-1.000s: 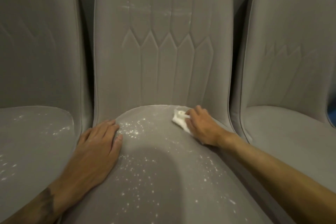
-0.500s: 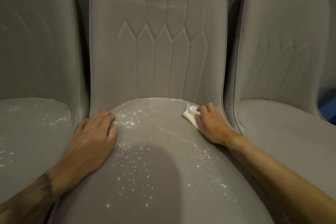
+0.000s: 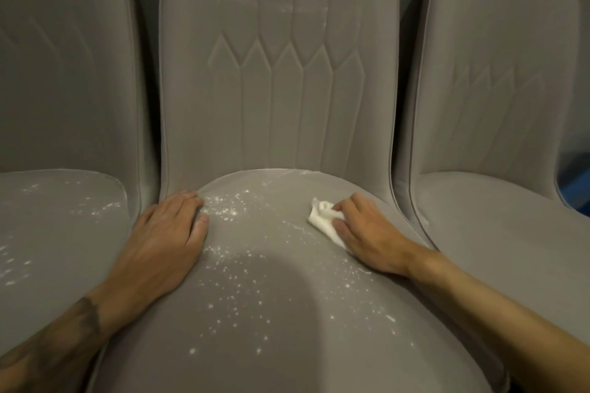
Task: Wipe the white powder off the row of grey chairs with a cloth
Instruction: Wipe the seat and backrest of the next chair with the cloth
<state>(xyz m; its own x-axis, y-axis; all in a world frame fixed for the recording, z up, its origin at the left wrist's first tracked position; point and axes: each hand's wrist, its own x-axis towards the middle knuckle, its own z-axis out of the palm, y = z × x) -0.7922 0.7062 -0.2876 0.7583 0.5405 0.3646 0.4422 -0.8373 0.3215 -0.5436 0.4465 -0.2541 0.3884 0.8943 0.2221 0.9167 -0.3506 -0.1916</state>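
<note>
Middle seat (image 3: 287, 313) powdered | cloth (image 3: 322, 217) shifted left (right hand (image 3: 367, 233))

My one camera sits on my head, looking forward and down at the middle chair (image 3: 277, 105) from close above its seat. Its neighbours' inner edges fill both sides

Part of the cloth (image 3: 321, 217) lies hidden under the right hand (image 3: 367, 238). The left chair (image 3: 60, 80) and right chair (image 3: 498, 99) run off the frame's sides. A blue patch (image 3: 574, 179) at far right is too cropped to identify.
</note>
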